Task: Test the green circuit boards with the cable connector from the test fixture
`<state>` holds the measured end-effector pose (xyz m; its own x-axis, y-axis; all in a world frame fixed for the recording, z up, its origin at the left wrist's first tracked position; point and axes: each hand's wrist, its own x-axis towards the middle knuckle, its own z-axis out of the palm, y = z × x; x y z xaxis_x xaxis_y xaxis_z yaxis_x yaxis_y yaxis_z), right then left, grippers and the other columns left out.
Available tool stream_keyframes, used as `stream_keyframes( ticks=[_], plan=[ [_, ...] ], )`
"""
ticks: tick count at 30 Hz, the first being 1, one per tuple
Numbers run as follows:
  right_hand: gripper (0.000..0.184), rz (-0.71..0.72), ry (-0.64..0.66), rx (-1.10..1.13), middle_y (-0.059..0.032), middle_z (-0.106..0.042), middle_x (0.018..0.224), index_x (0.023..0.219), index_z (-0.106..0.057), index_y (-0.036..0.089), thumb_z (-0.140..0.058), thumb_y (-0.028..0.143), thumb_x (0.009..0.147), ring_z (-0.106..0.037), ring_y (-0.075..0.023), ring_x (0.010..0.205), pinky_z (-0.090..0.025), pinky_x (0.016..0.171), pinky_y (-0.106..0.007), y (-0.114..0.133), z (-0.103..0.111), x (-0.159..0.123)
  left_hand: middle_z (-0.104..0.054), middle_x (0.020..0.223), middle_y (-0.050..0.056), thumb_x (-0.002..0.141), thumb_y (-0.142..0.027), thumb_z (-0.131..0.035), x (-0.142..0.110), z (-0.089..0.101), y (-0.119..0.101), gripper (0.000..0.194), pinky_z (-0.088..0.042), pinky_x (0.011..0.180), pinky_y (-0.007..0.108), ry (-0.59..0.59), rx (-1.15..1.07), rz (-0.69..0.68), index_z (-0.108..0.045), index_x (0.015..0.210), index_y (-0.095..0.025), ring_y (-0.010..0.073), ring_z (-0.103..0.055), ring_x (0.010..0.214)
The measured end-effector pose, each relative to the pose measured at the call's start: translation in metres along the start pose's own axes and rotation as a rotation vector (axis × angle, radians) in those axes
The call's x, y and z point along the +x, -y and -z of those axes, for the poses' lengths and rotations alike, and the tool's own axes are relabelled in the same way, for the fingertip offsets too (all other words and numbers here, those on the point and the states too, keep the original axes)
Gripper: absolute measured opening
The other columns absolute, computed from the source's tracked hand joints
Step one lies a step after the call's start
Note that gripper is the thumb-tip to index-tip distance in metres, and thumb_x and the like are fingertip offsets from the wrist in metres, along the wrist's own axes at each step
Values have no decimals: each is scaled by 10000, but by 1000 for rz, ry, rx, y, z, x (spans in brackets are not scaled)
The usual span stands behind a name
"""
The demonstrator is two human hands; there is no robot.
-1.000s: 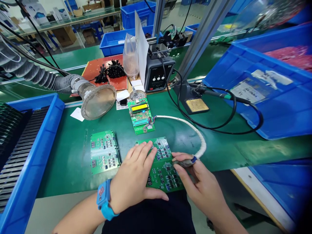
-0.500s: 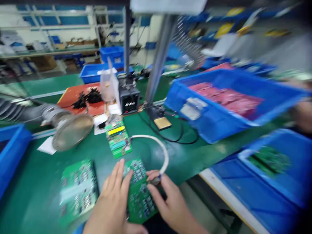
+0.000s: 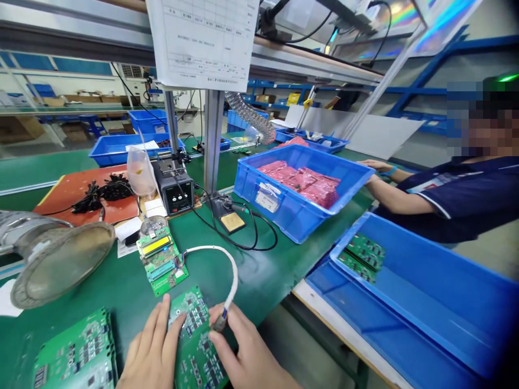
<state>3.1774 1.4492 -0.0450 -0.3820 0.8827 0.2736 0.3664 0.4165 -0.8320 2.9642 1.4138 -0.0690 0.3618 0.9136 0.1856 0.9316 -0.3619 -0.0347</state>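
Note:
Flat along the left edge of a green circuit board [image 3: 198, 346] lies my left hand [image 3: 152, 343], its fingers stretched out. My right hand [image 3: 243, 346] pinches a connector [image 3: 219, 323] at the end of a white sleeved cable [image 3: 233, 270], held against the board's upper right edge. That cable curves back to a small programmer board [image 3: 162, 259] with a lit yellow display and a teal socket. To the left rests a stack of green circuit boards [image 3: 77, 351]. Whether the connector's pins touch the board is hidden by my fingers.
A blue bin [image 3: 300, 216] of pink bags stands right of a soldering station [image 3: 174, 186] and iron stand [image 3: 231, 219]. Another blue bin [image 3: 425, 302] holds green boards. A fume hose hood [image 3: 65, 265] sits left. A co-worker [image 3: 458, 189] grips the pink-bag bin.
My view has turned right and upward, so the bench sits further left and the co-worker shows. My hands keep the same hold on board and connector.

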Motion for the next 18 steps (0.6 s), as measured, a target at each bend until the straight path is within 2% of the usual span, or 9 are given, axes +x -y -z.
stream_keyframes(
  ticks=[2, 4, 6, 7, 9, 13, 18],
  plan=[
    [186, 25, -6, -6, -32, -579, 981, 1035, -495, 224, -433, 136, 884, -574, -170, 927, -476, 849, -281, -2, -1, 0, -241, 1507, 192, 717, -185, -632, 4, 9, -2, 676, -484, 921, 453, 52, -46, 2, -466, 1371, -184, 362, -393, 1322],
    [199, 55, -15, -15, -19, -589, 997, 1053, -491, 245, -433, 132, 900, -585, -156, 947, -477, 861, -254, -3, -3, 0, -213, 1502, 225, 674, -372, -751, 10, 26, -6, 805, -472, 941, 498, 167, -126, 18, -445, 1390, -169, 405, -363, 1327],
    [197, 82, -29, -38, -14, -605, 1011, 1067, -494, 258, -440, 141, 917, -599, -149, 971, -481, 872, -233, -6, -4, -1, -174, 1497, 262, 497, -552, -846, 19, 47, -12, 1072, -430, 978, 556, 345, -216, 100, -437, 1396, -134, 456, -309, 1335],
    [192, 92, -37, -57, -15, -614, 1016, 1072, -499, 261, -447, 152, 923, -606, -150, 981, -485, 877, -226, -8, -4, -1, -153, 1503, 261, 458, -573, -858, 23, 56, -14, 1128, -403, 999, 572, 427, -253, 143, -425, 1403, -134, 460, -282, 1346],
    [176, 108, -47, -101, -21, -632, 1026, 1079, -513, 263, -467, 180, 931, -622, -154, 989, -498, 874, -215, -14, -4, -1, -105, 1517, 244, 459, -614, -843, 31, 67, -16, 1166, -343, 1037, 597, 494, -334, 201, -391, 1423, -141, 449, -209, 1374],
    [153, 101, -26, -150, -44, -649, 1068, 1085, -527, 257, -484, 239, 939, -640, -171, 1005, -525, 860, -217, -25, -3, -4, -36, 1536, 205, 547, -727, -739, 30, 66, -16, 1139, -261, 1079, 611, 445, -461, 238, -347, 1445, -145, 404, -98, 1412],
    [137, 82, -6, -158, -51, -649, 1083, 1071, -529, 254, -482, 259, 943, -639, -174, 1027, -530, 871, -222, -30, -3, -5, -3, 1552, 168, 525, -807, -677, 22, 58, -18, 1150, -249, 1091, 604, 393, -482, 282, -374, 1431, -167, 392, -120, 1416]
  ],
)
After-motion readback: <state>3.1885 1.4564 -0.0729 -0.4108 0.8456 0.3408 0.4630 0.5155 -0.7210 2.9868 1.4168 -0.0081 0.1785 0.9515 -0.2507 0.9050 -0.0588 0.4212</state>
